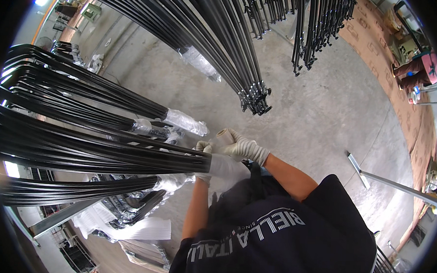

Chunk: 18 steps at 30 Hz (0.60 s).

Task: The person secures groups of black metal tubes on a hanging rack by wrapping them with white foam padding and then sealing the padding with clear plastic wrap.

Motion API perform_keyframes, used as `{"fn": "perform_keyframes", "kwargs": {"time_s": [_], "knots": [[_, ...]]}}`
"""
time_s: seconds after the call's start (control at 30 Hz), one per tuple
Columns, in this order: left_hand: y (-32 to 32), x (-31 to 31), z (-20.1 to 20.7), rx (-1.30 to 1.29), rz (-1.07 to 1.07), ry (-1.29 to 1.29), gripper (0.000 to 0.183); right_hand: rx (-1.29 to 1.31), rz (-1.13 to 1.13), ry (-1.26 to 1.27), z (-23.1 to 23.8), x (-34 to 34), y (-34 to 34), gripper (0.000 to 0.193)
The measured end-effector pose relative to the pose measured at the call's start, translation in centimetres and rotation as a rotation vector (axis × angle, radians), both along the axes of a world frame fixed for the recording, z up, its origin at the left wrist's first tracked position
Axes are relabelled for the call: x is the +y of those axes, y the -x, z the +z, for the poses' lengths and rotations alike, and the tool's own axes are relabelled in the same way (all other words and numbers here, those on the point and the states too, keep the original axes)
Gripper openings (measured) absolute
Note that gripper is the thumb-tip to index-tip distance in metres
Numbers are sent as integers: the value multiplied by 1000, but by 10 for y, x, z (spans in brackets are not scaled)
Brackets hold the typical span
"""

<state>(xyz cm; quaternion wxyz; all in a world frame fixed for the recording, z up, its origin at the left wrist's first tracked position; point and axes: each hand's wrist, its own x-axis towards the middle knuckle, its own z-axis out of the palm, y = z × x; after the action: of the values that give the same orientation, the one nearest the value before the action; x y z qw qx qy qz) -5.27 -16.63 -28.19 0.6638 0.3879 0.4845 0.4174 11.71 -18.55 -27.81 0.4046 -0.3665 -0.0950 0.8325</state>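
Note:
A bundle of long black tubes [130, 154] comes in from the left, its near end wrapped in clear plastic film [227, 167]. My right hand [242, 147], in a pale knitted glove, is closed round a small roll of film [224, 137] with a tan core, just beyond the wrapped end. From below, my gloved left hand [204, 146] reaches under the bundle. Its curled fingers show on the far side, against the tubes, while the palm is hidden.
More black tube bundles [98, 90] with wrapped ends lie left. Others hang overhead [217, 44], beside thinner rods [315, 33]. White foam sheeting [141, 229] lies lower left. A metal stand [358, 171] stands on the concrete floor at right. Another person [419, 72] is at far right.

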Motion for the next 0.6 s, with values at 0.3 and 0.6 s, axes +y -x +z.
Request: {"fn": "perform_keyframes", "kwargs": {"time_s": [0.3, 0.6], "knots": [[8, -16, -10, -741, 86, 170, 17, -393, -139, 248, 91, 0, -9, 29], [40, -13, -53, 2093, -570, -1155, 26, -609, 107, -272, 88, 3, -12, 55]]}}
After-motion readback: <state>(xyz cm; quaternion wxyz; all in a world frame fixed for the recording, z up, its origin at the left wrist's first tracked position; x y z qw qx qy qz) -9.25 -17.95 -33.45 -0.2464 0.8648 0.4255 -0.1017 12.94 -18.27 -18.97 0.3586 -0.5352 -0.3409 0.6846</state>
